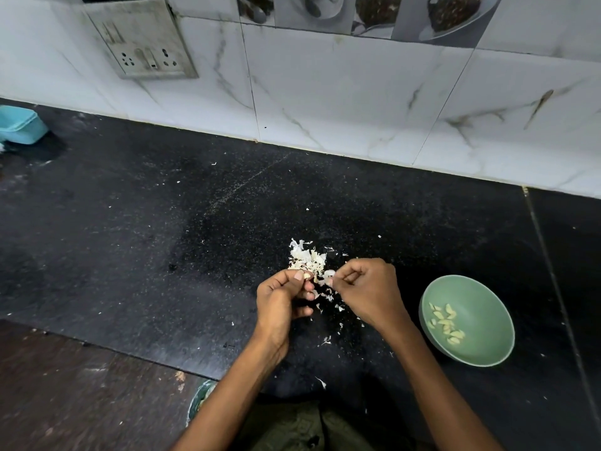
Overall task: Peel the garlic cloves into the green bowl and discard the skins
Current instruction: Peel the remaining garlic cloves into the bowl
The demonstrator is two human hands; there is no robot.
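counter (136,222): black speckled stone, faintly glossy, dusty. wall tiles (341,92): glossy white marble-look ceramic. switch plate (140,40), upper left: grimy, dull plastic. green bowl (481,340), lower right: smooth matt finish. garlic skins (307,257), centre: papery, dry, white. blue tub (21,125), left edge: smooth plastic.

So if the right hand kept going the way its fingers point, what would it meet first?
Probably the left hand and its garlic clove: the right hand points left, pinching skin close beside them. Depth is unclear.
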